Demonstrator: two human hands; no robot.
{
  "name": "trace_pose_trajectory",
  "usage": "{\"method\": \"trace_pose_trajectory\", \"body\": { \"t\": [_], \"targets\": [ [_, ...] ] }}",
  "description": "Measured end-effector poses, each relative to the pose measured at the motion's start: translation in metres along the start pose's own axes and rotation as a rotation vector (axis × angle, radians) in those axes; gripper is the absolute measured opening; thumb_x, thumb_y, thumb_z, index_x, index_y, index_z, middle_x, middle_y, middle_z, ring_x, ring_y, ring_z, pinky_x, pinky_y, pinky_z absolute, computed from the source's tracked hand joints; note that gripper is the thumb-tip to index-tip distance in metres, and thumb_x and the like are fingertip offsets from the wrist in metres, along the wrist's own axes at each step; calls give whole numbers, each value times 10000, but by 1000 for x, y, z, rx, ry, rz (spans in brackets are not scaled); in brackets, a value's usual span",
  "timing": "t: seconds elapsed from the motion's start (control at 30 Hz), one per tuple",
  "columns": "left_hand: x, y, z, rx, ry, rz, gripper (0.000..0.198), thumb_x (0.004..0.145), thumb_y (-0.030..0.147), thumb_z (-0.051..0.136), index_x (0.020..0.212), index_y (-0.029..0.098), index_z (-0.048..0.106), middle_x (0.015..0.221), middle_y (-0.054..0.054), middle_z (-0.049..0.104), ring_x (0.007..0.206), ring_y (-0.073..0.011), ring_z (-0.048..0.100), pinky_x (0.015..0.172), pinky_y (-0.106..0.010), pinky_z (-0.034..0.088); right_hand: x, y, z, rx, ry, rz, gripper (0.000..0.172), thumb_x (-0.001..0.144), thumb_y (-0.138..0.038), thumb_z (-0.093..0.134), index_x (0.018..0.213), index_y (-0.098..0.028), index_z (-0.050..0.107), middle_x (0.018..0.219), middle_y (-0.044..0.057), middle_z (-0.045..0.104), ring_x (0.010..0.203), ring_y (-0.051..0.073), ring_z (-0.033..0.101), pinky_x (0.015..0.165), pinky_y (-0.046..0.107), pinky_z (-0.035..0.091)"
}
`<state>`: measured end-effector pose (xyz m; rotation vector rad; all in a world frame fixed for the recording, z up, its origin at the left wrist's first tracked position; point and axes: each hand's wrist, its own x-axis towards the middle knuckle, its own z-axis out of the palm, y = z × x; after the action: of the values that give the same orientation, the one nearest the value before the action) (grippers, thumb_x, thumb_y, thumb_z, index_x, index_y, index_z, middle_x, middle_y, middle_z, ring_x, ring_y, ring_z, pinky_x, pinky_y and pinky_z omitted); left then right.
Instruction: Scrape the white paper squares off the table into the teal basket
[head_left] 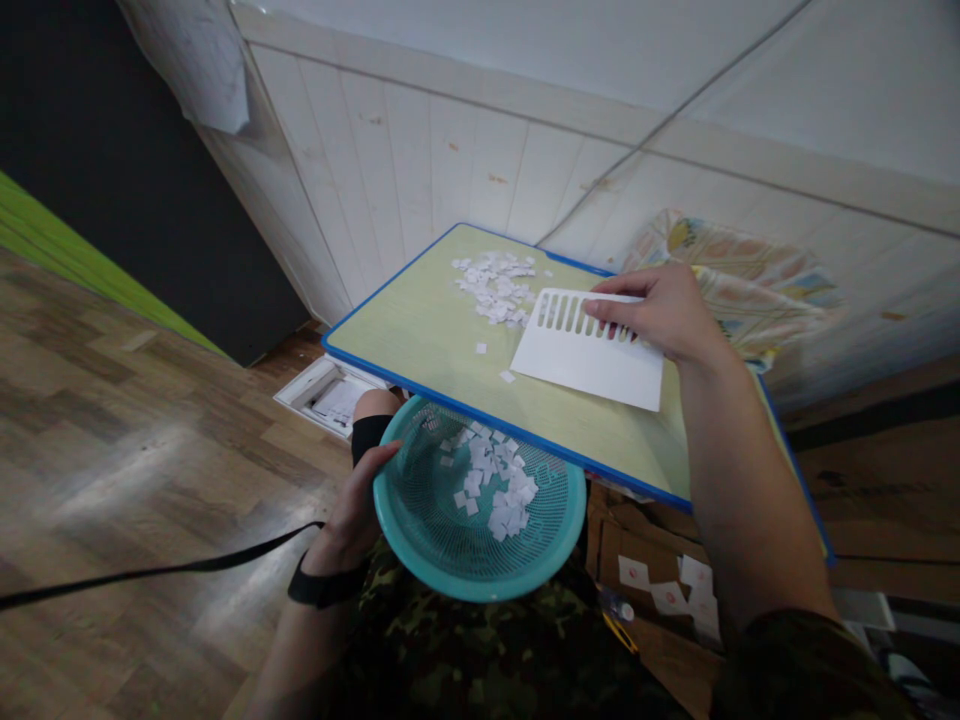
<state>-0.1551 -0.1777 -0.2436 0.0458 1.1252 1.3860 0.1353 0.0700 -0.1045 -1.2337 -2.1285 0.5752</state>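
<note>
My left hand (365, 505) grips the rim of a turquoise plastic colander (420, 535) at its left side. Inside the colander lie many small white paper squares (487, 470). Above it, my right hand (664, 312) pinches the slotted edge of a white card (589, 370), fingers over the row of slots. The card is tilted over a yellow-green tabletop (405, 320) with a blue edge. Just left of the card is a heap of white paper squares (495, 285), with two loose ones nearer the front edge.
A patterned cloth or bag (750, 280) sits behind the table against the white panelled wall (420, 150). An open white box (322, 390) is on the floor at left. Printed cards (667, 597) lie on cardboard at lower right, near a small bottle (616, 605). A black strap (187, 567) crosses the left.
</note>
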Motion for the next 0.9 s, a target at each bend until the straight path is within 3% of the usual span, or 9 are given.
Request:
{"method": "trace_pose_trajectory", "body": {
  "t": [0.23,0.47,0.7,0.9],
  "targets": [
    [-2,0,1,16,12,26,198,849,175,685,674,148,774,590,-70,788,497,-241,742,506,-289,626,-1,-4,-1,2,-38,10,362,742,-549,829,928,-239,832,703,66,742,650,255,682,551,371,516],
    [0,0,2,5,10,8,131,835,199,701,778,138,802,658,-89,816,595,-297,786,639,-369,672,-2,-7,0,-6,-36,-13,276,750,-466,842,907,-239,833,769,74,770,721,272,706,608,379,526],
    [1,-1,-1,21,13,6,182,847,207,705,688,156,779,626,-76,803,529,-252,750,613,-334,657,-5,-16,1,55,-61,-15,318,727,-460,848,901,-195,829,686,44,742,574,173,624,538,309,455],
    [0,0,1,29,19,3,227,877,201,662,699,146,790,666,-93,817,536,-248,750,622,-325,652,-5,-16,2,77,-64,0,366,705,-531,853,890,-216,826,677,52,737,557,177,620,512,315,468]
  ]
}}
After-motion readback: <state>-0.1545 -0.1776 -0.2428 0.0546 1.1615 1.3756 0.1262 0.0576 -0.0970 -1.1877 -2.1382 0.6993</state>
